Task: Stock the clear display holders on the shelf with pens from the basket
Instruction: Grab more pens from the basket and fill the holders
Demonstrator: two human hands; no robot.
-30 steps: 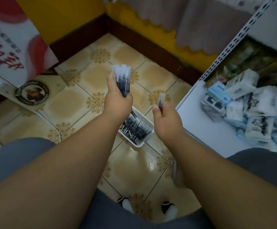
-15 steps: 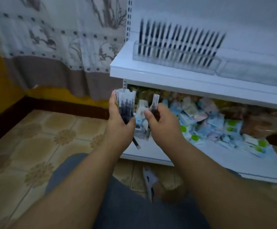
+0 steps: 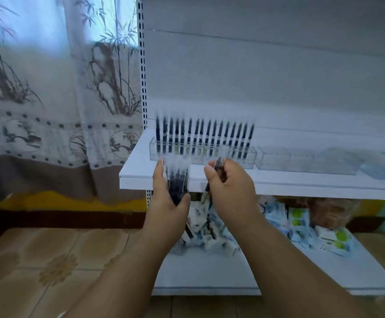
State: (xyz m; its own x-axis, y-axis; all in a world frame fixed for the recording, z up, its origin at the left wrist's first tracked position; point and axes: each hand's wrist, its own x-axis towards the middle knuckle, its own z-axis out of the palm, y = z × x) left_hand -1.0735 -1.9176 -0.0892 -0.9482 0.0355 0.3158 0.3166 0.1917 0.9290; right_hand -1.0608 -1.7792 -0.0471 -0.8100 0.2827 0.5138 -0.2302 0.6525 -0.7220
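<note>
Head view: white shelf (image 3: 141, 166) at frame centre carries a clear holder (image 3: 251, 158) with a row of upright pens (image 3: 204, 137); just below it my left hand (image 3: 167, 203) grips a pen bundle (image 3: 177, 184), my right hand (image 3: 231, 187) pinches a single pen (image 3: 216, 165).

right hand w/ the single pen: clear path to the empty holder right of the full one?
Probably yes. The right hand grips one pen just in front of the shelf; the empty holder sits up and to its right, with nothing visibly between them.
</note>
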